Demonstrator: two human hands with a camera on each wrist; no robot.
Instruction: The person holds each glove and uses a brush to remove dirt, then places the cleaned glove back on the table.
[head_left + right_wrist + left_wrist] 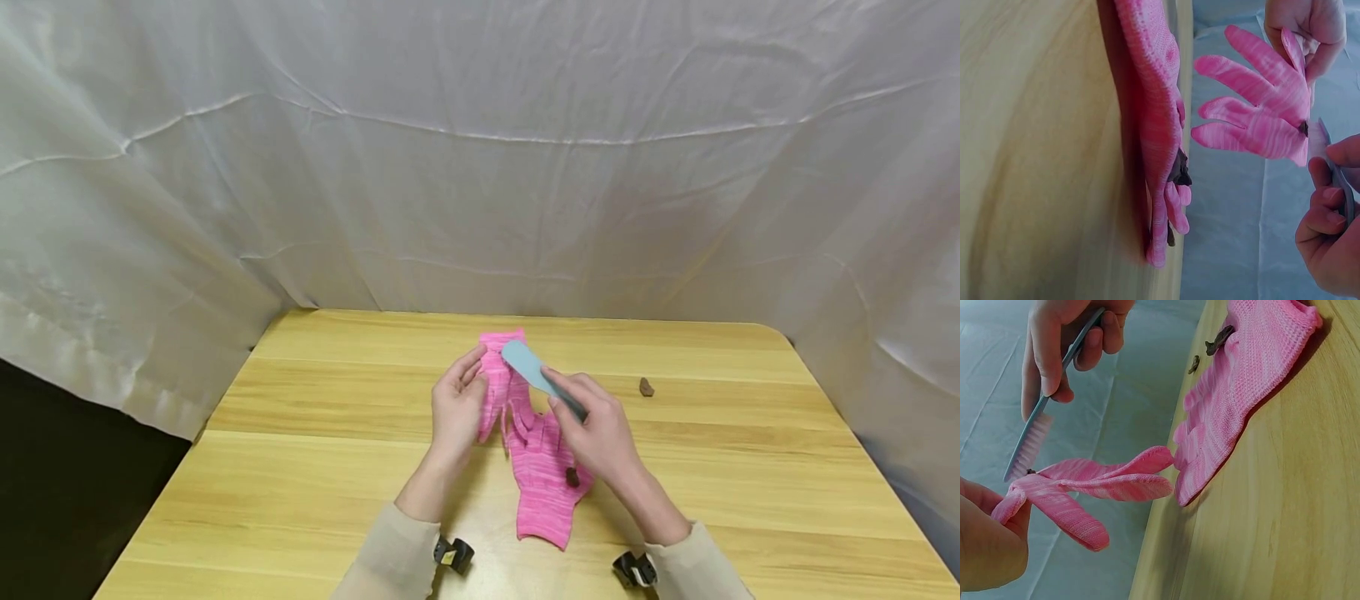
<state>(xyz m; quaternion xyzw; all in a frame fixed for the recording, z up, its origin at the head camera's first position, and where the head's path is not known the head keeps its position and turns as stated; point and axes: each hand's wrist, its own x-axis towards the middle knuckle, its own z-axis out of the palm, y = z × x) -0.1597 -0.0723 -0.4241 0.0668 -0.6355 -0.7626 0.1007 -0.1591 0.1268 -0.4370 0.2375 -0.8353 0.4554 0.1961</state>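
Note:
My left hand (456,410) pinches a pink knitted glove (493,385) near its thumb side and holds it above the table, its fingers dangling. In my right hand (598,429) is a blue-grey brush (522,362), gripped by the handle. The pale bristles (1034,439) face the raised glove, their tips close to a small dark brown lump (1304,129) on it. A second pink glove (546,500) lies flat on the table below, cuff toward me. On its palm sits another dark brown lump (572,477).
A third brown lump (647,387) lies on the wooden table (337,483), right of the gloves. Silvery-grey cloth (480,192) hangs behind the table and at both sides. Black wrist cameras sit by both cuffs.

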